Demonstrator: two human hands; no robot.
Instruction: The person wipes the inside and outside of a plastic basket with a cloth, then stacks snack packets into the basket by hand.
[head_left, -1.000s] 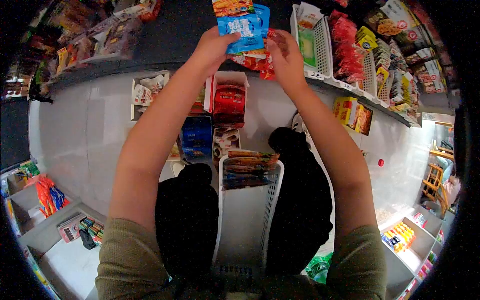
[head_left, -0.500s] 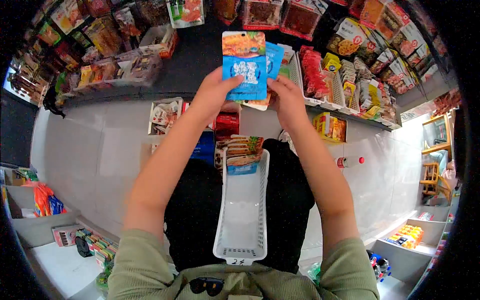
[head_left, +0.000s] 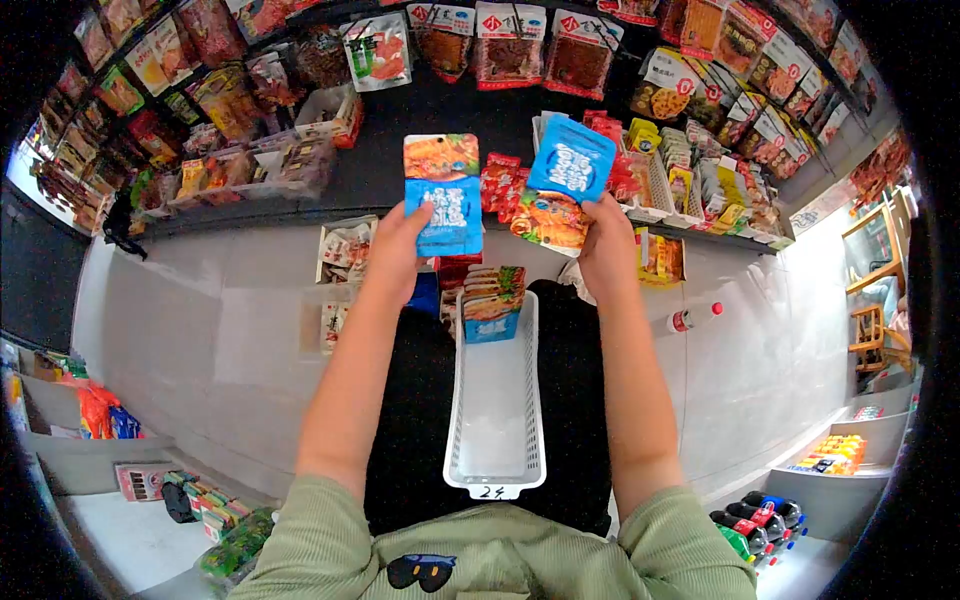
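My left hand (head_left: 397,250) is closed on an upright blue-and-orange snack packet (head_left: 443,205), thumb on its front. My right hand (head_left: 608,245) grips the edge of a second such packet (head_left: 566,185), tilted, with its blue part up and its food picture down. The two packets are apart. Below them, on my lap between the legs, rests a long white plastic basket (head_left: 497,420). Several similar packets (head_left: 493,305) stand in its far end, and the near part of the basket shows its bare bottom.
A dark shelf (head_left: 400,140) runs across the front, with hanging snack bags (head_left: 510,45) above. White baskets of packets (head_left: 650,190) stand at its right. On the floor are open boxes (head_left: 346,250), a yellow box (head_left: 660,258) and a bottle (head_left: 695,318).
The packets, earlier overlapping between my hands, are now held apart, one in each hand. The right packet has turned blue side up. The view has shifted, showing more shelf.
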